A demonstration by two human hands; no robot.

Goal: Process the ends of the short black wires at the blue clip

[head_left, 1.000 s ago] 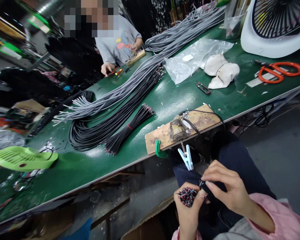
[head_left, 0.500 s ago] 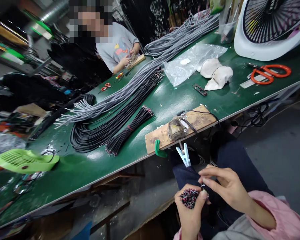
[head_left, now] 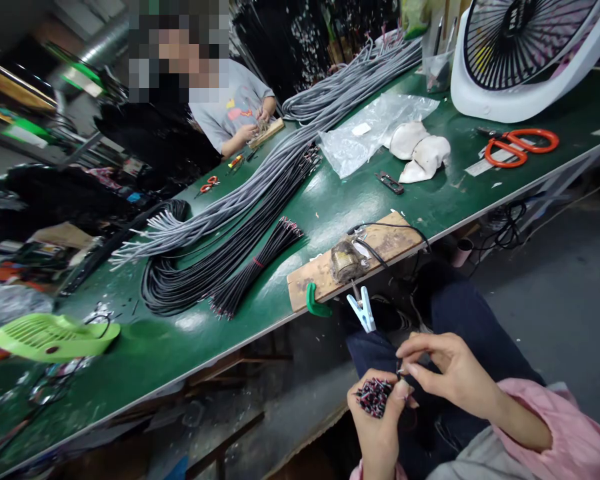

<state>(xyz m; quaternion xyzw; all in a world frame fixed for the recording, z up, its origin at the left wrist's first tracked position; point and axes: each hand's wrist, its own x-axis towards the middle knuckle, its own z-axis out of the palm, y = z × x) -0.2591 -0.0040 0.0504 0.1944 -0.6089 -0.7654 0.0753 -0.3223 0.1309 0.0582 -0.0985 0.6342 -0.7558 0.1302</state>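
Observation:
My left hand (head_left: 380,417) is closed round a bundle of black cables (head_left: 374,397), whose stripped ends with red and white wires point up at me. Beside its thumb, my right hand (head_left: 445,373) pinches the end of one dark cable (head_left: 401,368) between thumb and fingers. Both hands are over my lap, below the table edge. Just beyond them a light blue clothes peg (head_left: 362,312) hangs at the shaft of a small motor (head_left: 347,261), which is mounted on a wooden board (head_left: 310,283) at the table's edge.
On the green table (head_left: 260,313) lie a tied bundle of black cables (head_left: 257,263), long grey cables (head_left: 260,170), a plastic bag (head_left: 350,147), a white cloth (head_left: 423,153) and orange-handled scissors (head_left: 523,147). A white fan (head_left: 500,100) stands at the right. Across the table sits a co-worker (head_left: 235,100).
The view has shifted slightly, so the table things sit a little further left. My right fingers have moved slightly at the single cable; both hands keep their hold.

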